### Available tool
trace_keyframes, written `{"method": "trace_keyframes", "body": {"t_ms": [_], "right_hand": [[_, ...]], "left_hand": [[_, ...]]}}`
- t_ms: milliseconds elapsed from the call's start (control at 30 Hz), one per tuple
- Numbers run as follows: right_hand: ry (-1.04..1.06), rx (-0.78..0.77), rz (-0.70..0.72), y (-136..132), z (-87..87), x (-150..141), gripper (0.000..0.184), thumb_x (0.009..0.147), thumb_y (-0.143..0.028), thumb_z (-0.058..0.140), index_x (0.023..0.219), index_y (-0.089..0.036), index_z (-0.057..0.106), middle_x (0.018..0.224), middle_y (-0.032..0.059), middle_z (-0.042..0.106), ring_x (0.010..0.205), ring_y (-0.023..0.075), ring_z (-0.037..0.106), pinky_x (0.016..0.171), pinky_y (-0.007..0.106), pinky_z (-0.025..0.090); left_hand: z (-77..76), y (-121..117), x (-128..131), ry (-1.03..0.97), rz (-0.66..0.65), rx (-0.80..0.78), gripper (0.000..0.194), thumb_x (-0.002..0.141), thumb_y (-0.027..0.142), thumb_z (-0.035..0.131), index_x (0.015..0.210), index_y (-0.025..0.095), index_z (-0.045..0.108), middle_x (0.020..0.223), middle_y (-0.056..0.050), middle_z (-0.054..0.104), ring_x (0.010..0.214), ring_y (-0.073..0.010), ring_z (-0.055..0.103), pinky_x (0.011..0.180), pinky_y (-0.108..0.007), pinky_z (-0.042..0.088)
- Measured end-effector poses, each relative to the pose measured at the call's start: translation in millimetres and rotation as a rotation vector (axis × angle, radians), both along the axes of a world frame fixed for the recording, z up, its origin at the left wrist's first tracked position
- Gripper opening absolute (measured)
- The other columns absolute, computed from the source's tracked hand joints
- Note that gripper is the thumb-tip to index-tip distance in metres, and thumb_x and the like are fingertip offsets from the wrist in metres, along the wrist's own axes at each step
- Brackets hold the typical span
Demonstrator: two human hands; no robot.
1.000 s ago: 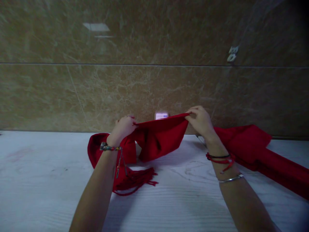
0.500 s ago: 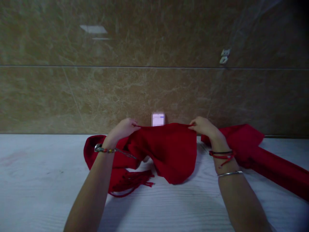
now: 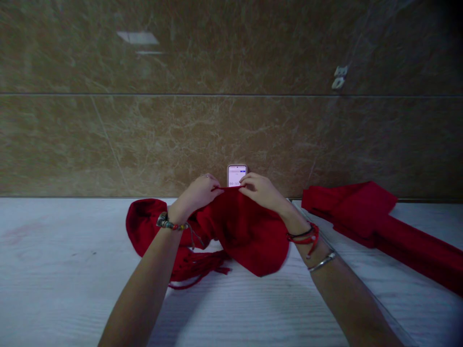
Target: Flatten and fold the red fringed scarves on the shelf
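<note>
A red scarf [image 3: 253, 236] with a tasselled fringe [image 3: 202, 266] hangs and lies bunched in front of me. My left hand [image 3: 200, 193] pinches its upper edge. A short way to the right, my right hand [image 3: 262, 193] pinches the same edge, so only a small stretch of cloth shows between the two. The scarf's lower right part drapes down in a rounded flap onto the white table [image 3: 235, 313]. Its left end curls in a loop beyond my left wrist. Some of the cloth is hidden behind my hands and forearms.
Behind the scarf a phone [image 3: 237, 174] with a lit screen leans against the brown marbled wall [image 3: 181, 140]. More red cloth [image 3: 361, 212], partly folded into a long strip, lies at the right. A small white fitting [image 3: 339, 78] is on the wall. A seam crosses the table beneath my right arm.
My right hand has moved left along the scarf's edge, close to my left hand. The stretched cloth has lowered and slackened, and more of the phone shows.
</note>
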State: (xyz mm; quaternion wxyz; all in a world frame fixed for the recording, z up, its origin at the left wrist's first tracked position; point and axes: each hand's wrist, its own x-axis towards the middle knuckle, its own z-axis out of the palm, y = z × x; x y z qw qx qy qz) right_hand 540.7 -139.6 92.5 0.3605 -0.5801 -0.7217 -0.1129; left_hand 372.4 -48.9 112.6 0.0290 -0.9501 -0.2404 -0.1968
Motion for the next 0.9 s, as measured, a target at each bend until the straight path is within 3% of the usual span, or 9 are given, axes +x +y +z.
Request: {"method": "trace_keyframes", "body": {"t_ms": [100,167,233,300,367,467,533,700,900], "right_hand": [[0.079,0.134,-0.065,-6.2,9.2,12.2,0.012,0.076,-0.017,0.051,0.072,-0.018,0.062,0.082,0.005,0.061,0.08,0.0165,0.056,0.075,0.029,0.043],[0.125,0.207,-0.186,-10.7,13.8,25.5,0.013,0.075,-0.017,0.049,0.071,-0.019,0.061,0.078,0.0041,0.06,0.077,0.0167,0.056,0.071,0.029,0.043],[0.127,0.211,-0.317,-14.6,15.3,40.5,0.013,0.074,-0.018,0.05,0.068,-0.019,0.061,0.074,0.004,0.059,0.073,0.017,0.055,0.069,0.03,0.043],[0.062,0.121,-0.361,-17.1,13.4,50.7,0.011,0.072,-0.018,0.053,0.066,-0.019,0.062,0.072,0.0039,0.058,0.072,0.0174,0.055,0.07,0.031,0.044],[-0.031,-0.003,-0.259,-17.6,9.3,50.2,0.005,0.07,-0.019,0.059,0.073,-0.019,0.064,0.079,0.0044,0.06,0.078,0.0181,0.056,0.075,0.032,0.044],[-0.109,-0.104,-0.011,-14.1,2.0,29.0,0.025,0.067,-0.025,0.067,0.091,-0.02,0.064,0.097,0.0063,0.06,0.091,0.0189,0.055,0.083,0.033,0.043],[-0.117,-0.12,0.062,-9.4,-1.6,10.4,0.025,0.069,-0.027,0.067,0.092,-0.018,0.064,0.101,0.0076,0.06,0.094,0.0189,0.055,0.084,0.033,0.042],[-0.054,-0.037,-0.019,-0.9,0.1,-5.9,0.004,0.073,-0.017,0.061,0.075,-0.016,0.065,0.087,0.007,0.063,0.083,0.0173,0.057,0.078,0.031,0.043],[0.096,-0.022,-0.039,-15.8,16.7,31.5,0.005,0.069,-0.019,0.059,0.067,-0.018,0.063,0.08,0.0043,0.063,0.077,0.0166,0.058,0.073,0.029,0.044]], "left_hand": [[-8.5,12.1,-3.5,0.018,0.117,0.017,0.02,0.074,0.015,0.049,0.076,0.018,0.068,0.088,-0.006,0.065,0.088,-0.0166,0.058,0.083,-0.025,0.043],[-9.0,18.6,-7.6,0.02,0.164,0.011,0.021,0.073,0.014,0.048,0.076,0.019,0.068,0.086,-0.005,0.065,0.087,-0.0164,0.058,0.082,-0.025,0.043],[-4.8,20.8,-11.3,0.017,0.144,-0.004,0.02,0.074,0.016,0.048,0.075,0.018,0.068,0.085,-0.005,0.066,0.085,-0.0166,0.059,0.081,-0.025,0.043],[1.4,17.6,-12.4,0.023,0.058,-0.04,0.021,0.075,0.018,0.047,0.073,0.016,0.068,0.084,-0.005,0.066,0.083,-0.0162,0.059,0.08,-0.024,0.043],[5.9,10.3,-10.3,0.028,-0.026,-0.092,0.022,0.074,0.016,0.047,0.069,0.015,0.068,0.082,-0.004,0.066,0.081,-0.0156,0.058,0.079,-0.023,0.043],[7.0,-0.4,-4.3,0.008,-0.06,-0.162,0.021,0.073,0.016,0.047,0.066,0.016,0.067,0.078,-0.002,0.066,0.078,-0.0149,0.058,0.076,-0.022,0.044],[5.0,-2.8,-1.3,-0.008,-0.05,-0.176,0.021,0.073,0.017,0.047,0.066,0.016,0.067,0.075,-0.002,0.066,0.076,-0.0148,0.058,0.074,-0.022,0.045],[-2.2,4.4,-1.4,-0.028,0.063,-0.027,0.023,0.072,0.014,0.046,0.077,0.015,0.069,0.086,-0.005,0.065,0.085,-0.0169,0.057,0.08,-0.024,0.044],[-4.1,10.5,-9.8,-0.105,0.355,0.151,0.025,0.074,0.014,0.045,0.085,0.017,0.068,0.099,-0.01,0.061,0.094,-0.0222,0.056,0.082,-0.034,0.044]]}}
